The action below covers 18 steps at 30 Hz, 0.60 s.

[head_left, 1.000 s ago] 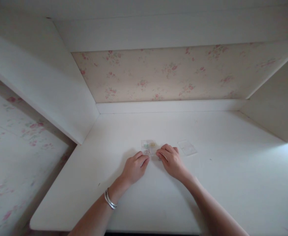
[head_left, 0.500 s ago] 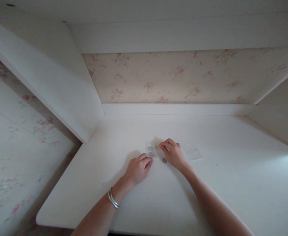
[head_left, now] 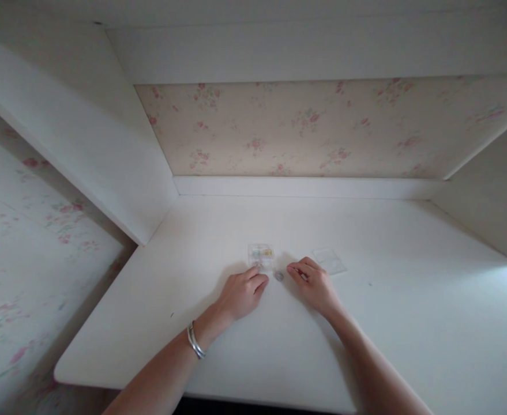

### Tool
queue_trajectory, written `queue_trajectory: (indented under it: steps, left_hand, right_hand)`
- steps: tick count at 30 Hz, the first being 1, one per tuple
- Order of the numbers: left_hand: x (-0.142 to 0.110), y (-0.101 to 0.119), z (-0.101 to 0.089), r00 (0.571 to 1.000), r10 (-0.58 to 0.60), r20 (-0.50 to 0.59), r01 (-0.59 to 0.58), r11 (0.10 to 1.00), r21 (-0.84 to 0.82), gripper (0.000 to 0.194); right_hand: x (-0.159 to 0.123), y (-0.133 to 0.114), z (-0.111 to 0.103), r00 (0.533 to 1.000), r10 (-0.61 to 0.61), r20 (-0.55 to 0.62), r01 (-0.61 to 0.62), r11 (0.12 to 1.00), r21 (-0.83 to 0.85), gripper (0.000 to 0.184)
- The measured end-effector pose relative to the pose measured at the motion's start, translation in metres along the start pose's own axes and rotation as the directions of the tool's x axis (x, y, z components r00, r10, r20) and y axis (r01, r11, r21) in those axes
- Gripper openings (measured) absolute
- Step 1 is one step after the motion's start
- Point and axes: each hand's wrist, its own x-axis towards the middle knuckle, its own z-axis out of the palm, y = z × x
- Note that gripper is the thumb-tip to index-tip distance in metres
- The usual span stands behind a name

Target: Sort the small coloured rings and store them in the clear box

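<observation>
A small clear plastic box [head_left: 250,252] with compartments lies on the desk, holding small pale green, yellow and pinkish bits. My left hand [head_left: 242,293], wearing silver bangles, is closed at the box's near edge, fingertips on its corner. Just right of the box rests a small round greyish object [head_left: 279,276], too small to name. My right hand [head_left: 311,281] is apart from the box, to its right, with thumb and fingers pinched together. Whatever sits in that pinch is too small to make out. Behind the right hand lies a flat clear plastic lid [head_left: 331,261].
The white desk [head_left: 218,222] has a low back ledge [head_left: 305,187] and a side panel [head_left: 119,173] at left. A shelf [head_left: 279,52] overhangs the back. Tiny dark specks mark the surface. The desk's front edge runs near the bottom.
My right hand has moved back from over the box toward me, uncovering the yellow bits. The left hand stays at the box. The view has shifted slightly.
</observation>
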Motion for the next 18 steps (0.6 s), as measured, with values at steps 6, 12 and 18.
queue_trajectory:
  steps: [6, 12, 18]
  left_hand:
    - [0.011, 0.014, 0.009, 0.999, 0.039, 0.003, -0.039, 0.999, 0.0, 0.029]
    - [0.021, 0.019, 0.016, 0.998, 0.034, 0.05, -0.036, 0.999, 0.035, 0.028]
    - [0.024, 0.021, 0.019, 0.997, 0.029, 0.069, -0.032, 0.999, 0.036, 0.027]
  right_hand:
    - [0.004, 0.001, -0.006, 1.0, -0.012, -0.016, 0.011, 0.997, -0.073, 0.026]
    - [0.003, -0.001, -0.01, 0.999, -0.043, 0.001, 0.043, 0.986, -0.161, 0.024]
    - [0.002, -0.001, -0.01, 0.997, -0.082, -0.001, 0.08, 0.979, -0.185, 0.023]
